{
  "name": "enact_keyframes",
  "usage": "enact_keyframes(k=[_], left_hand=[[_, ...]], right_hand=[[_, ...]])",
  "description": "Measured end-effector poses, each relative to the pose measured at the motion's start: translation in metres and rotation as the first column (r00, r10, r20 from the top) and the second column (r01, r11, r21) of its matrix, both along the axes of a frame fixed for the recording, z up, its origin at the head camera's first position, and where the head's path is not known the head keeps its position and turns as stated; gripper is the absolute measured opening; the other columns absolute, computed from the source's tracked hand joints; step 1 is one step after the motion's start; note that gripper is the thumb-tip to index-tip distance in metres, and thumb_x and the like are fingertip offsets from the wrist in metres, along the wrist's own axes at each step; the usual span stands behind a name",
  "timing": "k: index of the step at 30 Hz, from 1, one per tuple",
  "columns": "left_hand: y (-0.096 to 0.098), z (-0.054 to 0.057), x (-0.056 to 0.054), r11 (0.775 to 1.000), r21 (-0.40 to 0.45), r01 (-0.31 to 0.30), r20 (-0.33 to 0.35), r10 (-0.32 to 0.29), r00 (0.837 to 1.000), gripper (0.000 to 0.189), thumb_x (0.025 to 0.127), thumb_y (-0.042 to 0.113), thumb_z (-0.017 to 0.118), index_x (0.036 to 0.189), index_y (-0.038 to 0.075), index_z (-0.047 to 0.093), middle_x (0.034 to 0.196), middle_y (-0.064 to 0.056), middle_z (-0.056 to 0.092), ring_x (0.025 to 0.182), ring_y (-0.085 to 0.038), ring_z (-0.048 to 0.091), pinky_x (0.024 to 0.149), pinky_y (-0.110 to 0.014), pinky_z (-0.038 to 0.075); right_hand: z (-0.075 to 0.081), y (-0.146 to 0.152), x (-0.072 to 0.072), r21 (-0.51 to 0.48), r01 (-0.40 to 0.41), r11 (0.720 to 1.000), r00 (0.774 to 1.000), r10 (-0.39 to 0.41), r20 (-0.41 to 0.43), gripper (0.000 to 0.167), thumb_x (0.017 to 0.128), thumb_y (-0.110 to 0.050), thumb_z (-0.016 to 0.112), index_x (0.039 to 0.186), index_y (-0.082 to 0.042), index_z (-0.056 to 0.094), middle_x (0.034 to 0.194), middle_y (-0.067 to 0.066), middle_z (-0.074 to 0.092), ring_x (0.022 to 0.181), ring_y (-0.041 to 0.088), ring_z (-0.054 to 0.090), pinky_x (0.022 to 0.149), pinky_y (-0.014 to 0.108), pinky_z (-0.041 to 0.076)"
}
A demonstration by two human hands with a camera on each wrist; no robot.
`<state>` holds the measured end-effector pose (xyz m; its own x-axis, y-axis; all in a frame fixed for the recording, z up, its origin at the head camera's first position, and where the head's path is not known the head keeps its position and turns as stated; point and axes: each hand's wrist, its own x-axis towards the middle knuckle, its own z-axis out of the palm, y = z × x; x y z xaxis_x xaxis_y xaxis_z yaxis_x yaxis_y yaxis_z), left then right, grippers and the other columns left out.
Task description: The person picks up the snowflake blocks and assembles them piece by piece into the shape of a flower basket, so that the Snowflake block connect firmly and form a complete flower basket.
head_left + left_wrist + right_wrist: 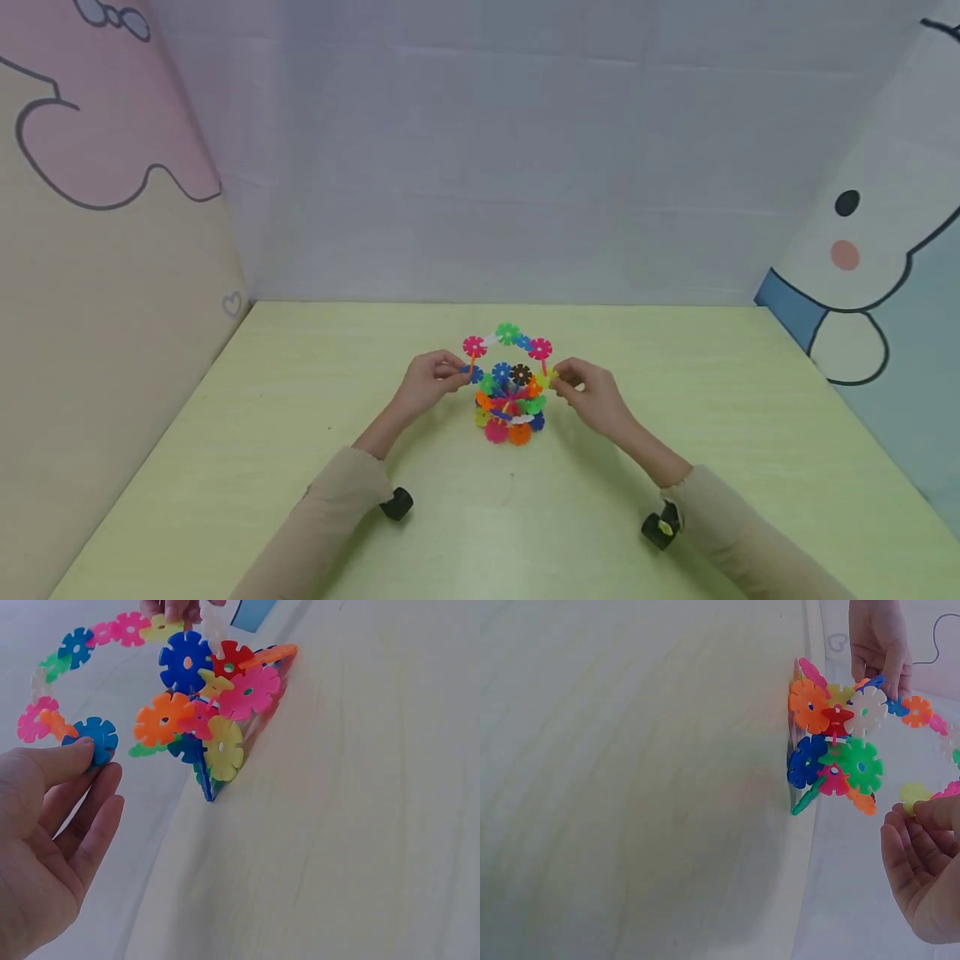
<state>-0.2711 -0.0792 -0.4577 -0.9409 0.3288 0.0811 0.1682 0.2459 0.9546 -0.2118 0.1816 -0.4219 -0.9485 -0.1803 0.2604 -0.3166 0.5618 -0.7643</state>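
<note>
A cluster of interlocking snowflake discs (497,430) in many colours stands on the table like a small basket. Above it rises an arch of linked discs (507,334), its top disc green. My left hand (427,385) pinches the blue disc (105,742) at the arch's left end between thumb and fingers. At the opposite end, the fingers and thumb of my right hand (597,398) pinch a yellow disc (913,793). In the left wrist view a gap shows between the blue disc and the cluster; in the right wrist view the yellow disc also stands apart from it.
The pale wooden table (262,467) extends around the cluster to every side. Behind it hangs a plain light cloth wall (510,167), with cartoon-printed panels at left and right. A dark wrist device (397,504) hangs under the left sleeve, another (660,528) under the right.
</note>
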Motion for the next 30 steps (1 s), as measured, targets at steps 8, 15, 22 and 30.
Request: enact_keyframes(k=[8,15,22,30], left_hand=[[-0.001,0.003,0.024,0.999,-0.049,0.001,0.005,-0.001,1.0,0.016,0.081,0.015,0.069,0.087,0.004,0.059,0.084,-0.011,0.07,0.079,-0.026,0.063,0.06,-0.029,0.047],[0.002,0.003,0.029,1.0,-0.006,-0.007,0.034,0.007,0.999,0.016,0.082,0.01,0.067,0.089,-0.001,0.058,0.085,-0.015,0.069,0.081,-0.033,0.064,0.071,-0.038,0.052],[0.008,0.028,0.046,0.999,0.043,0.005,0.0,-0.005,1.0,0.013,0.082,0.002,0.064,0.088,-0.008,0.059,0.088,-0.02,0.067,0.084,-0.034,0.064,0.071,-0.029,0.054],[0.006,0.013,0.039,0.998,0.054,-0.021,0.006,0.021,1.0,0.015,0.08,0.002,0.066,0.09,-0.008,0.06,0.088,-0.02,0.067,0.081,-0.033,0.065,0.068,-0.029,0.054]], right_hand=[[0.001,0.003,-0.012,0.045,-0.027,0.999,0.999,0.028,-0.025,0.011,0.087,-0.004,0.059,0.095,0.003,0.061,0.084,0.018,0.065,0.072,0.026,0.062,0.058,0.02,0.05],[0.0,0.005,-0.017,0.058,-0.039,0.998,0.999,0.04,-0.016,0.014,0.087,-0.005,0.059,0.097,0.004,0.061,0.085,0.018,0.065,0.074,0.031,0.061,0.058,0.022,0.05],[-0.007,0.012,-0.024,0.07,-0.036,0.997,0.999,0.039,-0.03,0.013,0.087,-0.004,0.059,0.097,0.004,0.061,0.084,0.017,0.065,0.073,0.03,0.061,0.058,0.021,0.049],[-0.009,0.013,-0.025,0.069,-0.046,0.997,0.999,0.047,-0.009,0.014,0.087,-0.005,0.059,0.098,0.003,0.061,0.084,0.016,0.065,0.074,0.031,0.061,0.059,0.021,0.05]])
